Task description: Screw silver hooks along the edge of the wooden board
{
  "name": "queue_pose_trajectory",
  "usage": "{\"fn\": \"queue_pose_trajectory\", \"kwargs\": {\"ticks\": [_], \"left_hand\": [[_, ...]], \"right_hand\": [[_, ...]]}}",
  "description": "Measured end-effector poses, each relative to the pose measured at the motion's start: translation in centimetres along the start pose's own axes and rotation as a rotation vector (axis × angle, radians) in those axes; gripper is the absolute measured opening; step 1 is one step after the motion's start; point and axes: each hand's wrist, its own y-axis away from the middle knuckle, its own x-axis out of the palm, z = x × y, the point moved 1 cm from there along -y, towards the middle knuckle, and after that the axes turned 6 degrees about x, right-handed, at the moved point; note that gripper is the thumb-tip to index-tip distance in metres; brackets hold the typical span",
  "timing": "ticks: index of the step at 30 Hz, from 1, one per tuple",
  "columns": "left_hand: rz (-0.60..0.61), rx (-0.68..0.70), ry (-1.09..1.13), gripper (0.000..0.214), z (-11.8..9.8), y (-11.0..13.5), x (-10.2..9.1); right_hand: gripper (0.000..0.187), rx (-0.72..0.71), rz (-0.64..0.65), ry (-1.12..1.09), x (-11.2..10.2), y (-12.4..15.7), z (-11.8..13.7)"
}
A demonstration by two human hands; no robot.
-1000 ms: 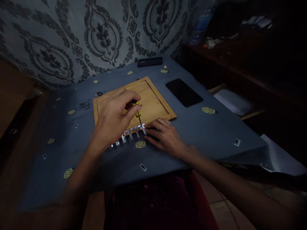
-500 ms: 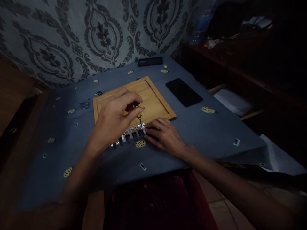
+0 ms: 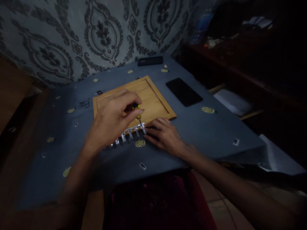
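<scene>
I'm looking at a wooden board [image 3: 155,99] lying about the middle of the blue-covered bench [image 3: 187,137]. Along the board's near edge, the one facing the bench's near edge, sits a silvery metal strip [image 3: 130,131] with a row of hooks hanging towards the person. The left hand [image 3: 112,115] pinches a small black-and-yellow screwdriver [image 3: 137,115] between thumb and fingers, its shaft pointing down at the strip's right end. The right hand [image 3: 165,135] lies low there, fingers bent and close together; whether they grip the strip or merely steady it, I can't tell.

To me it looks like the turning of a screw at that end, though no screw head shows. The next move, I'd say, calls for keeping the tip seated and the driver upright while the strip is held from shifting; a slip could scratch the wood.

A black phone [image 3: 184,92] rests towards the bench's right edge, and a dark flat case [image 3: 150,61] near its far edge.
</scene>
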Motion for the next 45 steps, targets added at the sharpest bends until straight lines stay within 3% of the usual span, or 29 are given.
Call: {"fn": "queue_pose_trajectory", "kwargs": {"ticks": [24,37,45], "left_hand": [[-0.089,-0.052,-0.044,0.009,0.3,0.1,1.2],[-0.013,-0.03,0.102,0.013,0.7,-0.1,0.5],[-0.119,-0.081,0.046,0.015,0.3,0.4,-1.1]], "right_hand": [[0.019,0.011,-0.001,-0.017,0.0,0.0,0.0],[0.019,-0.001,0.003,-0.01,-0.1,0.0,0.0],[0.019,0.001,-0.007,-0.02,0.1,0.1,-0.1]]}}
